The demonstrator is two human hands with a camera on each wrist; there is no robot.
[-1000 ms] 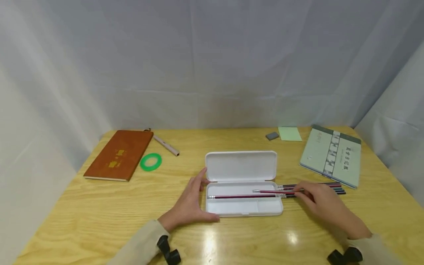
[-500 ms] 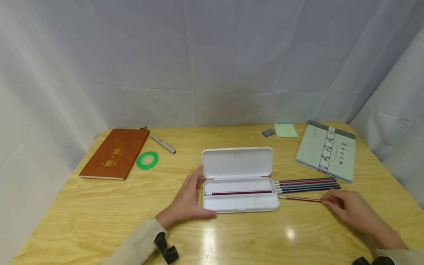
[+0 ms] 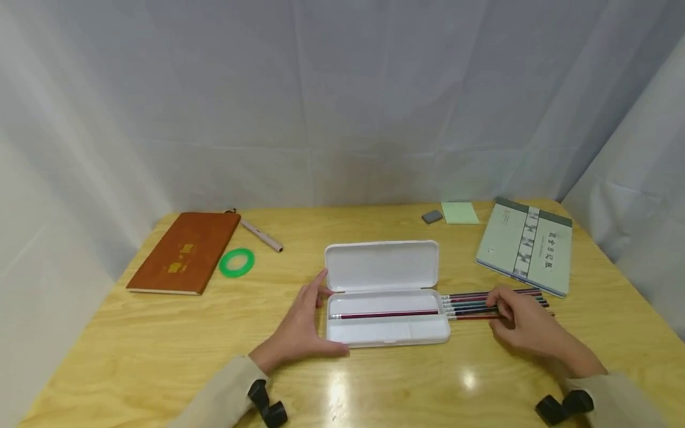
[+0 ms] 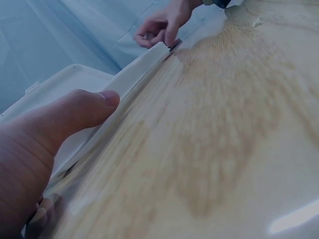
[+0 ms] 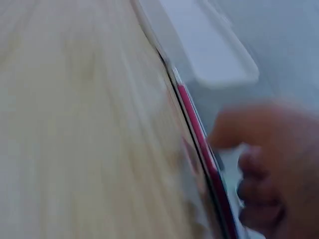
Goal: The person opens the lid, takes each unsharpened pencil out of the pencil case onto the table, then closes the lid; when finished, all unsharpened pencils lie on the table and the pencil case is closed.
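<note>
In the head view an opened white pencil case (image 3: 423, 333) lies mid-table, lid tipped back, with one dark red pencil (image 3: 385, 314) lengthwise inside. My left hand (image 3: 301, 324) holds its left end, thumb along the front wall and fingers at the back corner. Beyond the right end lies a row of several pencils (image 3: 465, 307), their ferrule ends towards the case. My right hand (image 3: 527, 321) is over this row, curled, its thumb on the near side and index finger on the far side. In the right wrist view the blurred thumb meets a red pencil (image 5: 192, 112).
A brown notebook (image 3: 184, 252), a pale pen (image 3: 262, 236) and a green tape roll (image 3: 237, 263) lie at left. A grey eraser (image 3: 431, 217), green sticky notes (image 3: 459, 213) and a pale green notebook (image 3: 527, 246) sit at the back right. White curtains surround the table.
My right hand moved the red pencil from above the case out to the right and down. It now lies along the row's near side, with the hand over the row. My left hand stayed at the case.
</note>
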